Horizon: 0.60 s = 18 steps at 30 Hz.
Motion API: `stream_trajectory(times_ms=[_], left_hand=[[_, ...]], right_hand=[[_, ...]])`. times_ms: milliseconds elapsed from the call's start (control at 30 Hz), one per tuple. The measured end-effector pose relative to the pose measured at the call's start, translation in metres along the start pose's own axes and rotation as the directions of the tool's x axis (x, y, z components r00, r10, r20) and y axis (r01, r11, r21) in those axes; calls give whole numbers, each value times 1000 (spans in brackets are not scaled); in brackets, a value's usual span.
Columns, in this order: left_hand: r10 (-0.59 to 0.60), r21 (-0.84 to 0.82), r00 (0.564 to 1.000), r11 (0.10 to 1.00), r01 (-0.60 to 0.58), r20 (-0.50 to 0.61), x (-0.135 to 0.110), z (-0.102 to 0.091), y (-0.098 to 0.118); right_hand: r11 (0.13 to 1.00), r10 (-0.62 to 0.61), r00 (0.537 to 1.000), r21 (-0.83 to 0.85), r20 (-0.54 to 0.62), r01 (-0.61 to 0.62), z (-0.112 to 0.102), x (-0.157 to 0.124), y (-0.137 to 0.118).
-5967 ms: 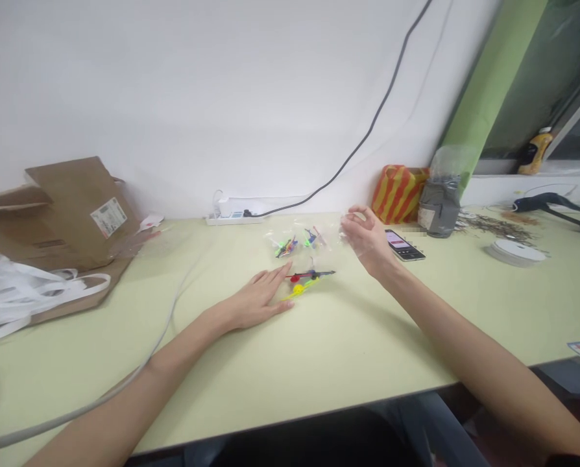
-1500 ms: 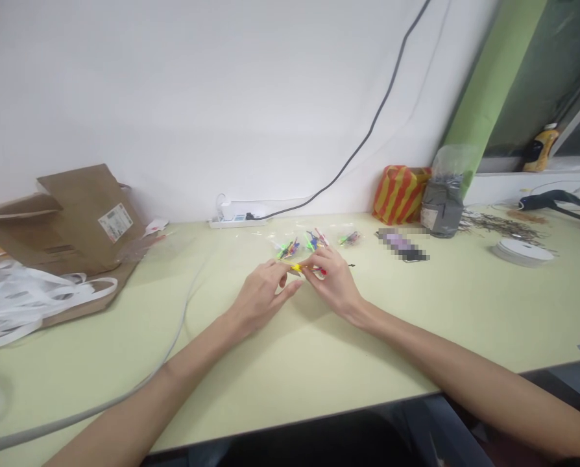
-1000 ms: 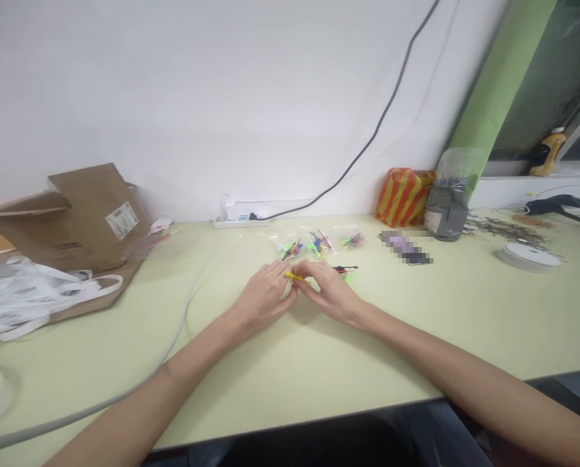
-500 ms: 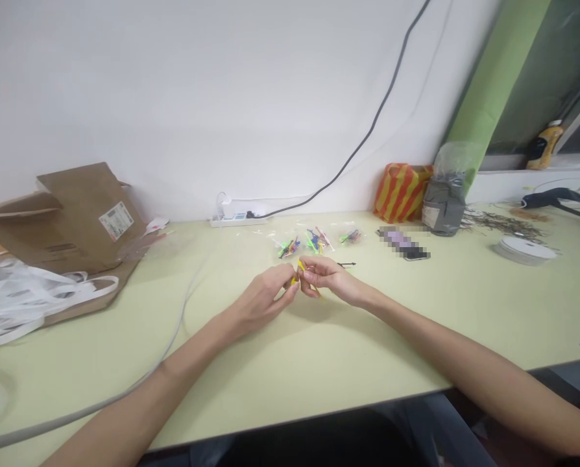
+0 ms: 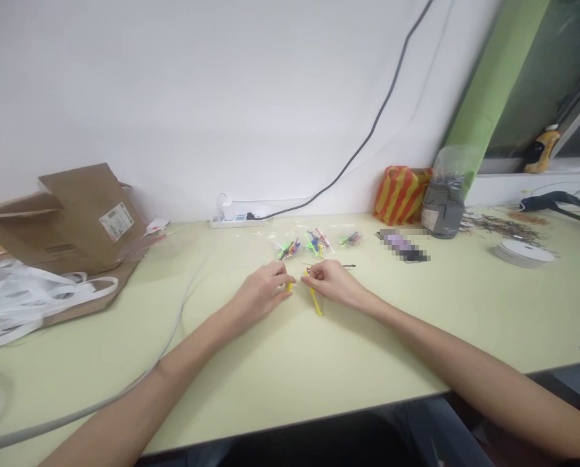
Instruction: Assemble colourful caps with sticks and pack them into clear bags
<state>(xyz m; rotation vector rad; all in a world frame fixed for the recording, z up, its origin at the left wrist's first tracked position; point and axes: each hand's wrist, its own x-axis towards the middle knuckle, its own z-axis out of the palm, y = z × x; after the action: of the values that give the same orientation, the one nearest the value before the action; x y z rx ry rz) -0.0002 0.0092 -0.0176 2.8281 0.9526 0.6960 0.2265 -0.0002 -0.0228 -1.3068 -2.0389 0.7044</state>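
Observation:
Both my hands are low over the pale green table, close together in front of the small parts. My left hand (image 5: 263, 293) pinches a short yellow plastic piece (image 5: 289, 287) at its fingertips. Under the curled fingers of my right hand (image 5: 333, 283) lies a longer yellow plastic strip (image 5: 315, 302), running toward me. A thin dark rod with a pointed tip (image 5: 348, 266) lies just beyond my right fingers. Farther back are several small clear bags of colourful plastic parts (image 5: 318, 242).
A power strip (image 5: 236, 221) and a dark cable stand at the wall. A cardboard box (image 5: 83, 217), white plastic bag (image 5: 27, 305) and grey cable (image 5: 173, 331) lie left. A pixelated phone (image 5: 401, 246), striped bag (image 5: 401, 194), grey pouch (image 5: 442, 211) and white reel (image 5: 523, 254) lie right.
My hands have drawn slightly apart from the shared pinch on the yellow part. A yellow piece now shows at each hand, and the long strip points toward me.

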Motion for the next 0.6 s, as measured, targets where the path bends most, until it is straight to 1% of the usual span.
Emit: stream_trajectory(times_ms=[133,200,267,300,367,467,533,600], left_hand=[[-48,-42,999,998,49,15,1,-1,2],[-84,-26,995,996,85,47,1,-2,4],[-99,-4,991,995,100,86,1,-2,4],[-89,-2,990,996,90,106,1,-1,4],[-29,-20,991,999,32,133,2,0,3],[47,-39,991,998,-42,128,1,1,2],[45,-23,992,999,-43,116,1,2,2],[36,-9,992,999,-35,124,1,1,3]], right_hand=[[998,14,1000,-63,0,-14,-5,-1,-1],[997,-19,1000,-80,21,20,-9,0,1],[992,-64,996,-103,67,71,-13,2,4],[990,-77,993,-115,89,87,-15,2,5],[987,-87,988,-122,126,103,-17,2,7],[989,-93,977,-98,191,113,-15,0,7],[988,-94,973,-99,213,117,-14,-1,6],[988,-85,975,-107,207,109,-14,-2,5]])
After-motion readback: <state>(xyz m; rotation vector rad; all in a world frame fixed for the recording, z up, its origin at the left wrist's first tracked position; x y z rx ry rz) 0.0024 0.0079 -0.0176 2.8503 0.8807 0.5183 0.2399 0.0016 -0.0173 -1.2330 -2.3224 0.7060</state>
